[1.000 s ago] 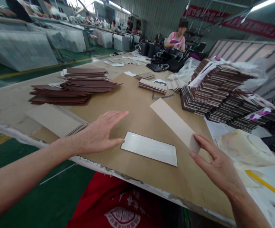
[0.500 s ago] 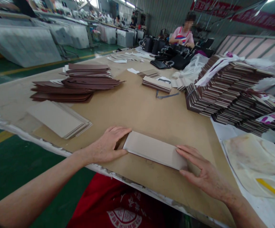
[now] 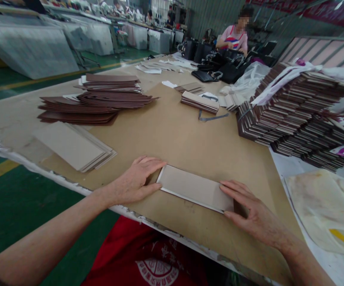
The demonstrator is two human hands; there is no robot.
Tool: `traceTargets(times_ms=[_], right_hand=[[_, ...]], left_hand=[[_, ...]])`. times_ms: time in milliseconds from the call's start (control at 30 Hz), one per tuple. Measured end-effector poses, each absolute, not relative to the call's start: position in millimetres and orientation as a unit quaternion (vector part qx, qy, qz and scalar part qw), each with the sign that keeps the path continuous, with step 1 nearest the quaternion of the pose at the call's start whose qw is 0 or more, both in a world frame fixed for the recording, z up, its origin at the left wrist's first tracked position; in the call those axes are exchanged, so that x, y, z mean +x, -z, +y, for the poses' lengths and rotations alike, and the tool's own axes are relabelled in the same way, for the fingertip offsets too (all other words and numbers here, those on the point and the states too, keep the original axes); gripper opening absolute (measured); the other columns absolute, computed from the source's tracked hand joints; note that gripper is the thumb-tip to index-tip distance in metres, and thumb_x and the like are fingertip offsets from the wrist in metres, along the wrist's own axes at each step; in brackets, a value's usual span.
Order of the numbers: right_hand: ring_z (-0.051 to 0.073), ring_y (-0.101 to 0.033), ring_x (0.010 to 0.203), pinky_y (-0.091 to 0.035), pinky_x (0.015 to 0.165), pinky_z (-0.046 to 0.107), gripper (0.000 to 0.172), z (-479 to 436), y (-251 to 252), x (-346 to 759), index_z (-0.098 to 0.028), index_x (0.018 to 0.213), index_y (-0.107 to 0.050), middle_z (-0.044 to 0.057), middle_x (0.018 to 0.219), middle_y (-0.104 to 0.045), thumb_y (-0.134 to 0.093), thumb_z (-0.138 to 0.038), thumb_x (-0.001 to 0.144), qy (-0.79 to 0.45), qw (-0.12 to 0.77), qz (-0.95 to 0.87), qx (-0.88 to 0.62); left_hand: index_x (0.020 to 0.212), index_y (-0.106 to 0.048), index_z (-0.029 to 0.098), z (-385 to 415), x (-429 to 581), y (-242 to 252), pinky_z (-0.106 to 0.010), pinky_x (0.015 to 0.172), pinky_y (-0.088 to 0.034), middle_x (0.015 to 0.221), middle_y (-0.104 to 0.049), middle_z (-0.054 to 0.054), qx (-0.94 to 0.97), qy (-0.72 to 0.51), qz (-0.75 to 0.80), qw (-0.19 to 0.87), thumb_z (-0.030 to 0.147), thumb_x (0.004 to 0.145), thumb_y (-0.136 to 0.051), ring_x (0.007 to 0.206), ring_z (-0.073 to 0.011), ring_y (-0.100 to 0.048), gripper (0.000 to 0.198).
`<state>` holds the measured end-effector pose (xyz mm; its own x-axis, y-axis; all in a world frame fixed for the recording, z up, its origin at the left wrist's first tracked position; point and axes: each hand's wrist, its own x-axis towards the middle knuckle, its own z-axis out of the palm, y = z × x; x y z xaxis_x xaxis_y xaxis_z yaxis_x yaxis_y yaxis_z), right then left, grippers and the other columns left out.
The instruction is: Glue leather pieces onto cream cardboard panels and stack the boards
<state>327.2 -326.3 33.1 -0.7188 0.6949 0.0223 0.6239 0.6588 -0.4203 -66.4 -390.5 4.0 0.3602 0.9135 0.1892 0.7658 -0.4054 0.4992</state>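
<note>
A beige cardboard strip (image 3: 194,187) lies flat on a white sheet near the front edge of the brown table (image 3: 172,135). My left hand (image 3: 136,179) rests at the strip's left end, fingers stretched out and touching its edge. At the strip's right end my right hand (image 3: 250,210) lies flat with its fingers extended against the card. Neither hand grips anything.
A pile of beige strips (image 3: 73,146) lies at the front left. Dark brown sheet stacks (image 3: 100,99) sit behind it. A tall heap of brown-edged pieces (image 3: 293,107) fills the right. A white cloth (image 3: 323,206) lies at far right. A person (image 3: 234,37) works at the far end.
My right hand brought the beige strip down from the right and laid it on the white sheet. Both hands moved in to its ends and now rest there.
</note>
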Motion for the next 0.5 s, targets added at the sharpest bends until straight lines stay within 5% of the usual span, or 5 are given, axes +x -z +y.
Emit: traceTargets(times_ms=[500], right_hand=[[0.03, -0.039, 0.145, -0.035, 0.117, 0.061, 0.06, -323.7, -30.2, 323.4, -0.028, 0.145, -0.055, 0.007, 0.15, -0.053, -0.065, -0.026, 0.087, -0.215, 0.078, -0.907, -0.354]], left_hand=[[0.143, -0.047, 0.026, -389.7, -65.8, -5.5, -0.055, 0.116, -0.029, 0.145, -0.054, -0.01, 0.808, -0.214, 0.523, 0.163, 0.043, 0.093, -0.061, 0.138, -0.0299, -0.044, 0.055]])
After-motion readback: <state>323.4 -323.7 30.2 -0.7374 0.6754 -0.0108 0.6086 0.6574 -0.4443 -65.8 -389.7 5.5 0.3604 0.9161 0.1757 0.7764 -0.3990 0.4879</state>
